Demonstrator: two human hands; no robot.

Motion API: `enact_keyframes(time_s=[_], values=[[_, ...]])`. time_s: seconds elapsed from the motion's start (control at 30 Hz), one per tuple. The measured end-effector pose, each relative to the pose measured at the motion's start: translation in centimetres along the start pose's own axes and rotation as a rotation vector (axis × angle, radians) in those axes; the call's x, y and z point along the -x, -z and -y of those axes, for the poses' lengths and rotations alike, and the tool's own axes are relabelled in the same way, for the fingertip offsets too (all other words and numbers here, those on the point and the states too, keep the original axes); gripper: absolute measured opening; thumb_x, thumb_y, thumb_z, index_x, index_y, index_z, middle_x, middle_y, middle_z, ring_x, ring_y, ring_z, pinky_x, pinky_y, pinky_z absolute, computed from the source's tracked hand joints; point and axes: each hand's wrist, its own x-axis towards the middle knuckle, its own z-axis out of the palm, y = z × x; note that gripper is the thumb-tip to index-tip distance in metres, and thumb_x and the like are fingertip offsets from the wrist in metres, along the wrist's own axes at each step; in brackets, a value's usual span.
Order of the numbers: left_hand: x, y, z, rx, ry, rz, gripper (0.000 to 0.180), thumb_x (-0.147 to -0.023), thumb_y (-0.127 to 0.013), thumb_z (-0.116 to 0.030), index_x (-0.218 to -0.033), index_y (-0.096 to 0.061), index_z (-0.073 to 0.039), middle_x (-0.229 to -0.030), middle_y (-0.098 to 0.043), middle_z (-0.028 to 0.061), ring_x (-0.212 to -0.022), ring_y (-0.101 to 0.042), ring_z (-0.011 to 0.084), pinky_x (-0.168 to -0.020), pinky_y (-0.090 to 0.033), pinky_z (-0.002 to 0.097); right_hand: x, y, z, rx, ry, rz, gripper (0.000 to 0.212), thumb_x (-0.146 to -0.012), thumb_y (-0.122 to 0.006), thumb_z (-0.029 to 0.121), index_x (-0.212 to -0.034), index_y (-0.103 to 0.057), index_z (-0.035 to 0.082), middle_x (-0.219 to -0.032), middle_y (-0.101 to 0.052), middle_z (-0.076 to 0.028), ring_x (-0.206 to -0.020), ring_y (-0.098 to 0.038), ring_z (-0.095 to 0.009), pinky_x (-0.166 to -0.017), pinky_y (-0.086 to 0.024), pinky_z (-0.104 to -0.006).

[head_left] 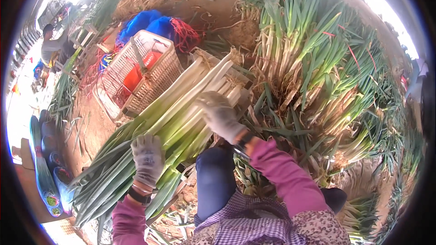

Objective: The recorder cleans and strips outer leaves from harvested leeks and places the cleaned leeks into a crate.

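Note:
A row of long leeks (175, 109) lies slantwise across a low stand in front of me, white root ends far right and dark green leaves near left. My left hand (148, 156), in a pale work glove, rests on the leaves with its fingers curled over some of them. On the white stalks lies my right hand (219, 112), gloved too. Motion blurs its fingers, so I cannot tell whether they grip a stalk. Dark bands circle both wrists.
A wicker-like basket (156, 75) with red-orange items stands beyond the leeks, beside blue netting (147, 25) and red ties (185, 34). Upright leeks (290, 45) are heaped on the right. Blue-wrapped bundles (56, 177) lie far left. Another person (54, 47) sits at far upper left.

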Motion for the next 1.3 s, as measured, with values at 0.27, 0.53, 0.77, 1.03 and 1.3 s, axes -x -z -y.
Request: enact_keyframes(time_s=[0.27, 0.53, 0.77, 1.03, 1.3], values=[[3.3, 2.1, 0.6, 0.166, 0.012, 0.094, 0.020, -0.069, -0.065, -0.014, -0.086, -0.055, -0.009, -0.082, -0.057, 0.0109, -0.080, -0.056, 0.0309, -0.070, -0.045, 0.0432, -0.3, -0.6, 1.9, 0.085, 0.086, 0.062, 0.011, -0.078, -0.058, 0.016, -0.083, -0.068, 0.016, -0.093, -0.066, -0.010, -0.096, -0.061, -0.028, -0.105, -0.036, -0.0456], [6.6, -1.3, -1.8, 0.375, 0.087, 0.144, 0.023, -0.069, -0.064, -0.016, -0.088, -0.056, -0.008, -0.086, -0.056, 0.0119, -0.083, -0.056, 0.0339, -0.075, -0.046, 0.0454, 2.0, -0.9, 1.0, -0.044, 0.135, 0.171, 0.032, -0.064, -0.076, 0.018, -0.095, -0.069, 0.016, -0.091, -0.065, -0.002, -0.102, -0.058, -0.024, -0.105, -0.035, -0.0419], [7.3, -1.3, -1.1, 0.329, 0.045, 0.170, 0.025, -0.068, -0.065, -0.016, -0.089, -0.056, -0.007, -0.086, -0.057, 0.0124, -0.082, -0.056, 0.0347, -0.071, -0.047, 0.0454, 3.0, -2.9, -4.8, -0.041, 0.098, 0.110, 0.013, -0.075, -0.058, 0.019, -0.077, -0.069, 0.012, -0.083, -0.068, -0.009, -0.083, -0.064, -0.028, -0.085, -0.045, -0.0424], [5.8, -2.2, -1.8, 0.426, 0.081, 0.126, 0.026, -0.065, -0.063, -0.014, -0.089, -0.056, -0.006, -0.085, -0.057, 0.0132, -0.081, -0.056, 0.0346, -0.072, -0.046, 0.0457, 0.9, -4.1, -6.7, 0.412, -0.071, 0.496, 0.013, -0.079, -0.059, 0.015, -0.076, -0.071, 0.015, -0.081, -0.071, -0.007, -0.083, -0.069, -0.024, -0.072, -0.052, -0.0400], [1.0, 1.0, -1.5, 0.358, 0.059, -0.102, 0.038, -0.073, -0.068, -0.011, -0.109, -0.059, -0.007, -0.110, -0.056, 0.0133, -0.101, -0.051, 0.0326, -0.091, -0.038, 0.0464, 0.1, -3.8, -6.2, 0.398, -0.067, 0.593, 0.014, -0.081, -0.060, 0.015, -0.087, -0.072, 0.017, -0.088, -0.072, -0.005, -0.089, -0.070, -0.024, -0.075, -0.053, -0.0379]])
